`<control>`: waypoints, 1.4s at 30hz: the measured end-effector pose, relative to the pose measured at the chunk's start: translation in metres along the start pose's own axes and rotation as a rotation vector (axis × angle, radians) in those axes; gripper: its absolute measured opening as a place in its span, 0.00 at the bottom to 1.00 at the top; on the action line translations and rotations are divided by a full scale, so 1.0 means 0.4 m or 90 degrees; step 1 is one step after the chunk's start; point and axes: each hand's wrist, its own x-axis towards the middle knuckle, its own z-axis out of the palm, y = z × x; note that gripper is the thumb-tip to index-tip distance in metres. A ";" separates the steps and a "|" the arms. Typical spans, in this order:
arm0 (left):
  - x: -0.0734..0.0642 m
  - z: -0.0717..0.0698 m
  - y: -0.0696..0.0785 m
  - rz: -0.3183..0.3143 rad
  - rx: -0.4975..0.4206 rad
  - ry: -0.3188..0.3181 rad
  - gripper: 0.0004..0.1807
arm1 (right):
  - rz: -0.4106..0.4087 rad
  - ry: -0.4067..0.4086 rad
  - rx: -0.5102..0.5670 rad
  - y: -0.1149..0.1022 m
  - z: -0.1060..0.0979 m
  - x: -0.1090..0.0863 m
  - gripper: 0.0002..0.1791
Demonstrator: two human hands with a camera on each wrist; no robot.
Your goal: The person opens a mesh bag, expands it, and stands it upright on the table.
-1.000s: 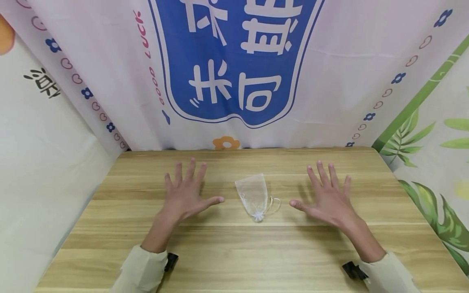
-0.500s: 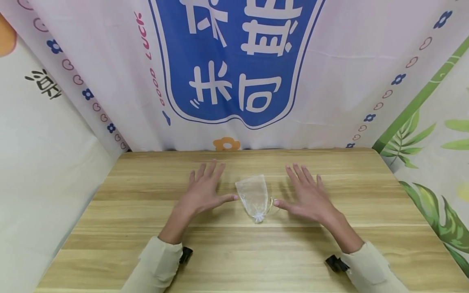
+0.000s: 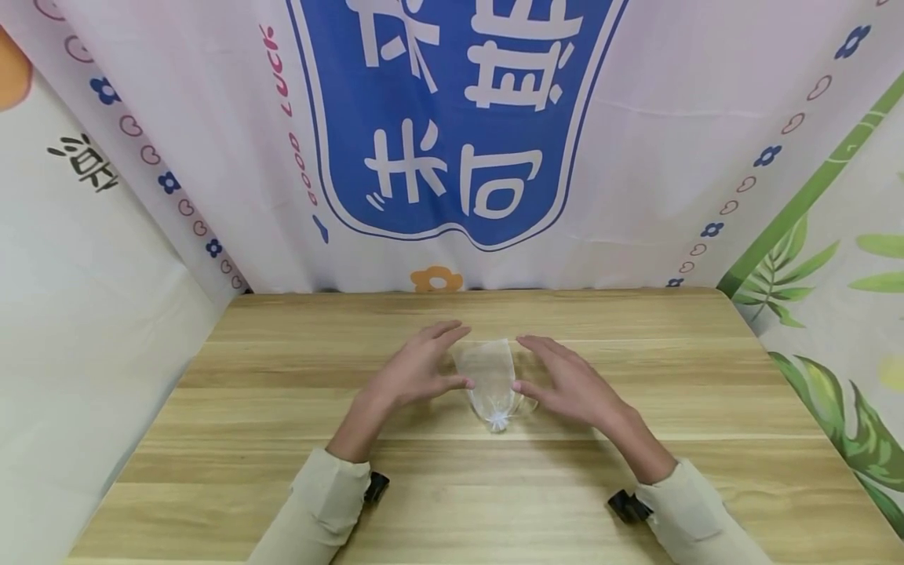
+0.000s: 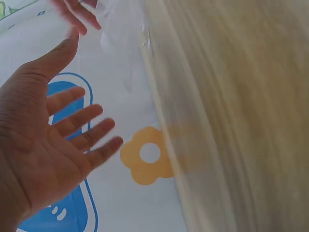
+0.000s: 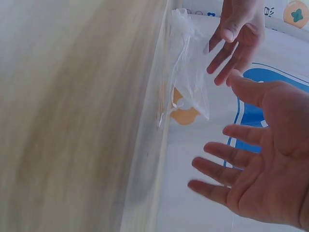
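Observation:
A small sheer white drawstring pouch [image 3: 492, 373] lies near the middle of the wooden table, its gathered end toward the person; its thin cord loop shows at its right. My left hand [image 3: 417, 369] is at the pouch's left side, thumb tip overlapping its edge in the head view. From the right, my right hand [image 3: 568, 380] comes up to the other edge, its thumb over the cord. Fingers are spread and relaxed on both hands, as the left wrist view shows for the left hand [image 4: 53, 135] and the right wrist view for the right hand [image 5: 256, 159]. Neither grips the pouch [image 5: 188, 63].
The wooden table [image 3: 452, 502] ends at the back against a printed cloth [image 3: 636, 196] with a blue panel. White cloth [image 3: 92, 314] hangs at the left, and a leaf-patterned one [image 3: 833, 314] at the right. Black wrist devices [image 3: 630, 506] sit at both sleeves.
Both hands have moved inward from either side toward the pouch, their fingers turning from spread flat to facing each other. The pouch has stayed in place.

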 end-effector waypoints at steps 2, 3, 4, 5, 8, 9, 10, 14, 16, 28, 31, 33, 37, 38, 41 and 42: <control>0.002 0.004 0.000 0.023 -0.004 0.006 0.46 | -0.021 0.012 0.001 -0.004 0.002 0.004 0.38; 0.002 0.006 0.000 0.034 -0.008 0.009 0.44 | -0.033 0.019 0.002 -0.005 0.003 0.005 0.36; 0.002 0.008 -0.001 0.045 -0.012 0.012 0.42 | -0.044 0.024 0.002 -0.006 0.004 0.006 0.33; 0.002 0.009 -0.001 0.058 -0.017 0.014 0.41 | -0.051 0.027 0.005 -0.007 0.004 0.007 0.32; 0.001 0.011 0.000 0.088 -0.031 0.014 0.38 | -0.075 0.030 0.005 -0.006 0.006 0.009 0.27; 0.001 0.011 0.001 0.095 -0.034 0.009 0.38 | -0.080 0.028 0.004 -0.006 0.006 0.010 0.26; 0.000 0.012 0.002 0.099 -0.039 0.003 0.37 | -0.083 0.024 0.003 -0.006 0.007 0.010 0.25; 0.001 0.016 0.009 0.098 -0.048 -0.036 0.35 | -0.083 -0.012 0.001 -0.006 0.009 0.011 0.24; 0.002 0.020 0.011 0.092 -0.053 -0.056 0.34 | -0.078 -0.036 0.004 -0.006 0.011 0.009 0.25; 0.013 0.035 0.014 0.084 -0.036 -0.142 0.34 | -0.075 -0.101 0.056 -0.015 0.015 0.013 0.28; 0.014 0.037 0.013 0.089 -0.034 -0.145 0.32 | -0.076 -0.104 0.078 -0.015 0.014 0.014 0.26; 0.014 0.039 0.014 0.095 -0.035 -0.145 0.29 | -0.073 -0.105 0.086 -0.014 0.015 0.014 0.24; 0.013 0.043 0.011 0.118 -0.048 -0.122 0.20 | -0.067 -0.107 0.103 -0.010 0.016 0.016 0.21; 0.013 0.043 0.011 0.122 -0.052 -0.115 0.18 | -0.064 -0.105 0.107 -0.009 0.016 0.016 0.21; 0.011 0.040 0.011 0.122 -0.074 -0.097 0.15 | -0.063 -0.097 0.120 -0.010 0.015 0.018 0.18; 0.010 0.039 0.012 0.119 -0.081 -0.091 0.14 | -0.064 -0.090 0.121 -0.011 0.015 0.018 0.17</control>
